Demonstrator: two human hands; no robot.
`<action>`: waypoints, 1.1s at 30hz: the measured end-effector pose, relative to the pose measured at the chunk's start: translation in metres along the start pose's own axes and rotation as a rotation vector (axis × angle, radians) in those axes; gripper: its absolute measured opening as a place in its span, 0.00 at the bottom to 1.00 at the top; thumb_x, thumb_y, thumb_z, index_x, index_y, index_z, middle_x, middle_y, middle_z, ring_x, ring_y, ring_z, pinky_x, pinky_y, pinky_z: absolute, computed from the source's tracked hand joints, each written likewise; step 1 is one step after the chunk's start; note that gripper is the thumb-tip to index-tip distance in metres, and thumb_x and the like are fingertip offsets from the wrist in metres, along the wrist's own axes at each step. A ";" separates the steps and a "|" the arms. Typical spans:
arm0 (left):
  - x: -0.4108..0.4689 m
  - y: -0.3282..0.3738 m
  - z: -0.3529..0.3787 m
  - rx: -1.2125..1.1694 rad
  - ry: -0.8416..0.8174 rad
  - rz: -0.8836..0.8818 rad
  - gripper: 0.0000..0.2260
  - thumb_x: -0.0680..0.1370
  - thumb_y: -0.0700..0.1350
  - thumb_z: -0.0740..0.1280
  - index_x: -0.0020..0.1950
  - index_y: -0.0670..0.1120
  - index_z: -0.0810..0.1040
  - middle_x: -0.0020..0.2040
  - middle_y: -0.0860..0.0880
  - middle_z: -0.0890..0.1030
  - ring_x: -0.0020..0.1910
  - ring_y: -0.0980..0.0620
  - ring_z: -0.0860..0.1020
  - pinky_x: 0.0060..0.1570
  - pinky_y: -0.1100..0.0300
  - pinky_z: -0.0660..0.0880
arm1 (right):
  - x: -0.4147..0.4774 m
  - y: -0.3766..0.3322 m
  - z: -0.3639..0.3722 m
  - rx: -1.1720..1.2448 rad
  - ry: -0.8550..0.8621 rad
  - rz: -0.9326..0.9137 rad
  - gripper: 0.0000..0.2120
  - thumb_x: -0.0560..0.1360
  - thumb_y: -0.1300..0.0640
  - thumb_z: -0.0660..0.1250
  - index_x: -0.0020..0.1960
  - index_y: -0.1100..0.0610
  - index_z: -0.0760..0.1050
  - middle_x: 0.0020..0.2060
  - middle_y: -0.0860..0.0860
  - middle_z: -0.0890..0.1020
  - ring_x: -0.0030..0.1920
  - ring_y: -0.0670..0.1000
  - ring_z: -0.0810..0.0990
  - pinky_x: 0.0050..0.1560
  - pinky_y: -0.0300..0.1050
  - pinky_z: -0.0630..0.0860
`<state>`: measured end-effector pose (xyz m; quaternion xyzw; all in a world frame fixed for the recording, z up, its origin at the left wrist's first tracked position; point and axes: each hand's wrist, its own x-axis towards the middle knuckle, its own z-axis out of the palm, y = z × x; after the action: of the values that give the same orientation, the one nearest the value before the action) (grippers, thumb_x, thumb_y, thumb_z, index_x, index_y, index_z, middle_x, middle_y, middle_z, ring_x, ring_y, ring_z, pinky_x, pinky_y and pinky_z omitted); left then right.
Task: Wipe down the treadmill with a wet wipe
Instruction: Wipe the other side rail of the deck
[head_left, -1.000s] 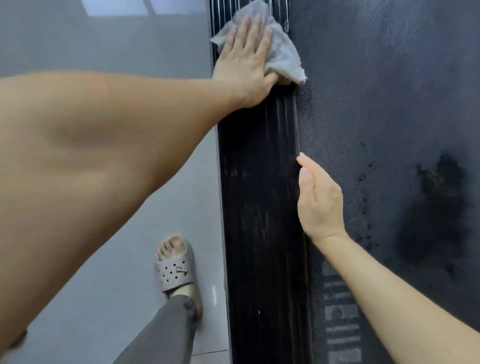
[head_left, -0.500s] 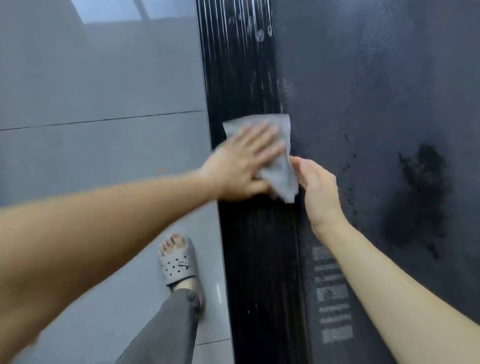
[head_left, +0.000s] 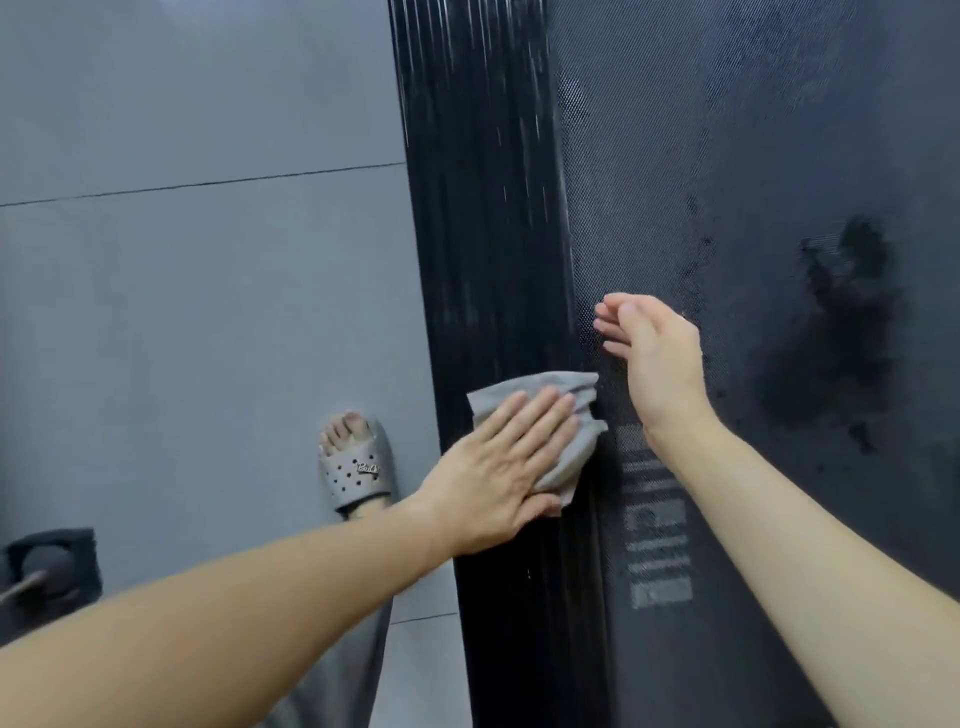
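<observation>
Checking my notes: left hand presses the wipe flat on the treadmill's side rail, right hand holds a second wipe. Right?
Not quite: in the head view the right hand is open and empty. The left hand does press the wipe flat on the side rail.

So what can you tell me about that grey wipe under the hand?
The wet wipe is a pale grey, soft-looking sheet, crumpled into folds. It lies on the treadmill's black ribbed side rail, its right edge at the border of the belt. The left hand presses it with flat fingers, covering its middle. Nothing else touches it.
</observation>
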<state>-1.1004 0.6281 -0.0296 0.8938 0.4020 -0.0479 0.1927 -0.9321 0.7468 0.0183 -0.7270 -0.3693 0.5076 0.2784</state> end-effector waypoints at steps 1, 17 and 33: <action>-0.008 0.000 0.002 0.003 -0.009 0.040 0.37 0.84 0.65 0.49 0.84 0.42 0.46 0.84 0.40 0.44 0.83 0.42 0.41 0.80 0.43 0.49 | -0.005 0.004 -0.002 -0.042 -0.006 -0.006 0.13 0.84 0.61 0.57 0.52 0.50 0.80 0.50 0.48 0.84 0.55 0.48 0.84 0.61 0.50 0.80; 0.041 -0.011 -0.016 -0.247 0.264 -0.848 0.33 0.86 0.53 0.53 0.82 0.34 0.46 0.82 0.34 0.45 0.83 0.38 0.43 0.81 0.43 0.48 | 0.049 -0.043 0.059 -0.597 0.087 -0.543 0.20 0.78 0.63 0.55 0.68 0.62 0.73 0.70 0.55 0.72 0.72 0.51 0.69 0.72 0.43 0.65; 0.083 -0.147 -0.038 -1.707 0.549 -1.108 0.29 0.85 0.64 0.47 0.84 0.54 0.55 0.83 0.53 0.57 0.82 0.52 0.56 0.81 0.49 0.51 | 0.064 -0.005 0.115 -0.915 0.135 -0.748 0.28 0.81 0.60 0.53 0.80 0.65 0.58 0.81 0.60 0.58 0.82 0.61 0.53 0.81 0.56 0.49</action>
<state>-1.1557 0.7891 -0.0596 0.1329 0.6845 0.3739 0.6115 -1.0282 0.8055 -0.0498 -0.6244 -0.7630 0.1167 0.1195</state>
